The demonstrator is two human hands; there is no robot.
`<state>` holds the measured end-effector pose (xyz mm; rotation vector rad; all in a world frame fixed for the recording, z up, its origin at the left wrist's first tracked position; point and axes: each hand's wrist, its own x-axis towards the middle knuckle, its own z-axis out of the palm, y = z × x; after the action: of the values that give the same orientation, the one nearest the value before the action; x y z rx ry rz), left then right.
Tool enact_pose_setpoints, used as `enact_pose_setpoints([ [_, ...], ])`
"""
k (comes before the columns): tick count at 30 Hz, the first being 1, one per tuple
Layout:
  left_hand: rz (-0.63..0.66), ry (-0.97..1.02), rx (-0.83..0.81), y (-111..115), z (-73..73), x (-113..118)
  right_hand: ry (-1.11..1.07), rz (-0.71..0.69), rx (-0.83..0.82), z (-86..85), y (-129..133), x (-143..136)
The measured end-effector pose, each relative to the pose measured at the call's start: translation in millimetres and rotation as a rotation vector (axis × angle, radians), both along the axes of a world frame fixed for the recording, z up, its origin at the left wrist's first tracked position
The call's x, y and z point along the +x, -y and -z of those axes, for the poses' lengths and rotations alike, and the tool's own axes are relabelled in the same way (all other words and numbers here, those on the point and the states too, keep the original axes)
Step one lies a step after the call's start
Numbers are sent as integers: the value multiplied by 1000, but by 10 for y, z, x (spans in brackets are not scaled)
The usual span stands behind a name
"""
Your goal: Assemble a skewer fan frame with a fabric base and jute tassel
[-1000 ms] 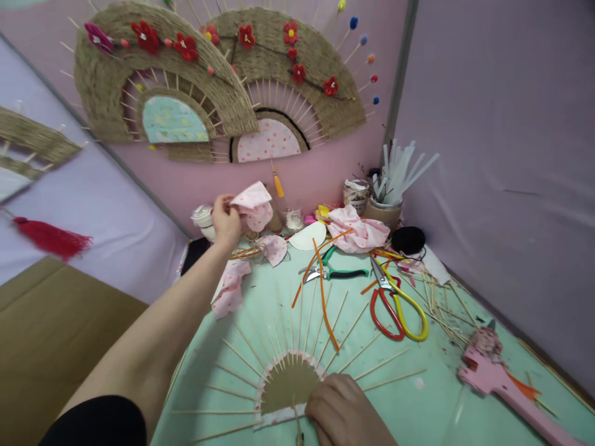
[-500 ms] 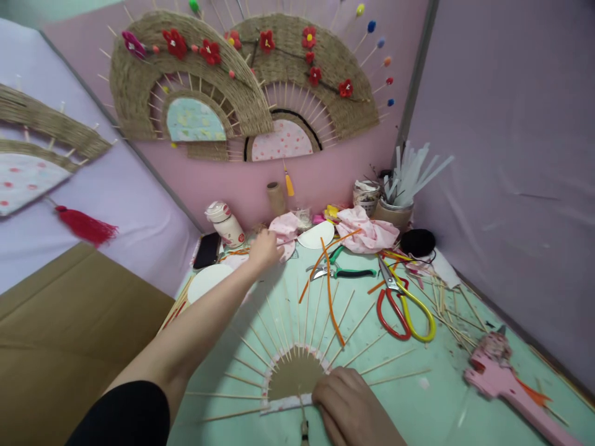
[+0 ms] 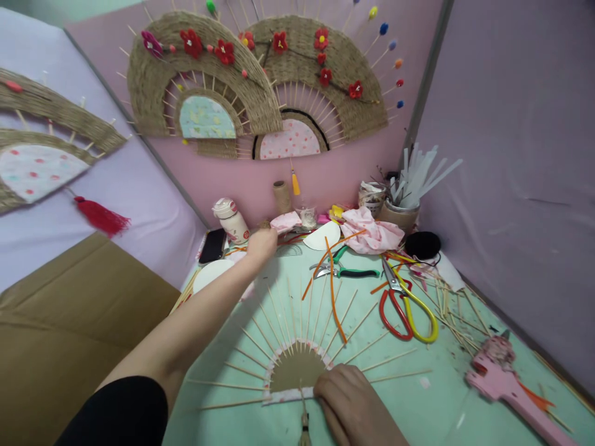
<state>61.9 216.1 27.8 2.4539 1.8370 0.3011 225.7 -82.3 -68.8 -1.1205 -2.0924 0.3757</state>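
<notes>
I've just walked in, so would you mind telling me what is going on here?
A person's right hand rests at the right corner of a half-round piece with thin sticks fanning out from its curve; a tassel lies by its straight edge. The left hand is stretched out beside a small pink cloth; whether it grips anything is hidden. Scissors and a pink glue gun lie off to the right, untouched.

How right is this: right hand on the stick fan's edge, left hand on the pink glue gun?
The left hand is wrong: the head view shows it next to a small pink cloth, well away from the pink glue gun. The right hand is on the stick fan's edge, as stated.
</notes>
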Motion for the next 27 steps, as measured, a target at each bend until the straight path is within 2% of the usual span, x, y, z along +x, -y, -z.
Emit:
enact_pose_setpoints([
  [4,-70,219,51,55,-455,-290,27,-3,-35,-63,6,10],
  [7,-158,433,14,298,-602,-512,31,4,-45,-118,-3,22],
  [9,-176,593,-82,553,-565,-624,2,25,-43,-146,-13,41],
  [13,-144,851,-295,1172,-311,-726,-167,133,-15,-232,-26,113],
  [15,-136,928,-366,1478,-182,-724,-245,225,-33,-340,-38,155],
  [19,-101,1098,-591,1966,-19,-663,-341,379,-201,-671,-145,191],
  [21,-61,1077,-644,2121,23,-619,-339,381,-219,-805,-249,170],
  [23,-19,1042,-650,2218,50,-577,-296,352,-194,-869,-359,127],
  [27,22,1032,-611,2297,83,-524,-164,314,-79,-821,-488,3],
])
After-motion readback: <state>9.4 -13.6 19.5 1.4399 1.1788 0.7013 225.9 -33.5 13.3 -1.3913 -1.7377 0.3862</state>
